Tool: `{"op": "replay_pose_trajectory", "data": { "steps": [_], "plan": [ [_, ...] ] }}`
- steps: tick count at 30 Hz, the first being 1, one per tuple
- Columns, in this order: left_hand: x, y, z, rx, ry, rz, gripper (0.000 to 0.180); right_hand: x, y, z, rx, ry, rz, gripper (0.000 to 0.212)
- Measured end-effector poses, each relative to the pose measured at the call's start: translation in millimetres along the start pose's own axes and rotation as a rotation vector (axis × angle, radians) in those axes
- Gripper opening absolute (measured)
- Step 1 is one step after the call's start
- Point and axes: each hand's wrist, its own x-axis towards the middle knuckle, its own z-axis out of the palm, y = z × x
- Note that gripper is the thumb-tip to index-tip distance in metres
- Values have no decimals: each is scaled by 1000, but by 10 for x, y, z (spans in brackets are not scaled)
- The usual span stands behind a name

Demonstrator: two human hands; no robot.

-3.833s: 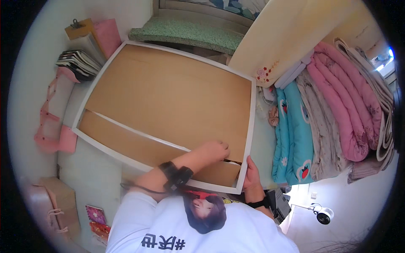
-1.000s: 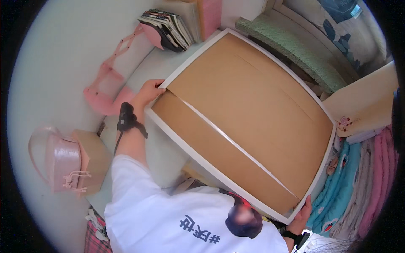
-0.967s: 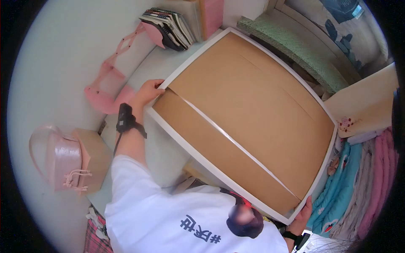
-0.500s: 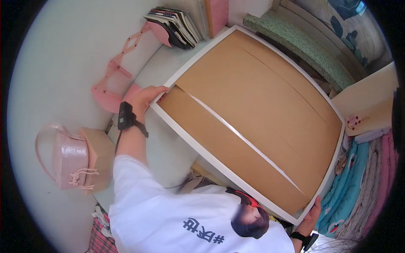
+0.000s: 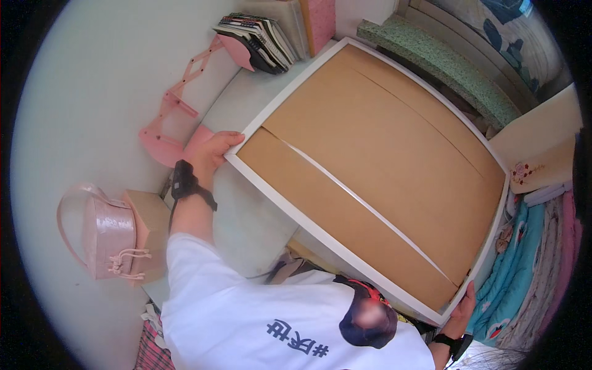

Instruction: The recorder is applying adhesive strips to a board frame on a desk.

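"What is closest to you?"

"My own white shirt. Just beyond it, my right hand grips the edge beside the nearest corner of a large white frame; its fingers are partly hidden."

"And the other one?"

"My left hand is closed on the frame's left corner, thumb over the rim, the rest mostly out of sight underneath."

"Where does the frame sit?"

"Spread over the worktop, between my two hands. I can't tell how much of it touches. Brown board fills it, with a pale strip running slantwise."

"What's around it?"

"A pink handbag against a brown box off to the left, folded turquoise bedding to the right. Farther away, upright notebooks and a speckled green ledge."
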Motion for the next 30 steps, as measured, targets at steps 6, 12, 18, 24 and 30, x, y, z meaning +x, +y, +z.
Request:
{"op": "replay_pose_trajectory", "data": {
  "steps": [6,12,18,24,30],
  "plan": [
    [-89,37,22,-113,-31,-26,36,19,-1,9,0,-24,32,39],
    [-13,-114,-97,-412,-146,-6,42,15,-53,-39,-22,67,14,35],
    [19,-364,-101,-536,-339,115,47,30,-117,-138,-28,113,-4,34],
    [-149,-528,-177,-554,-385,7,42,6,-235,-198,-100,131,29,34],
    [-413,-474,-16,-376,-228,85,38,25,-266,-394,-105,22,71,37]
  ]
}}
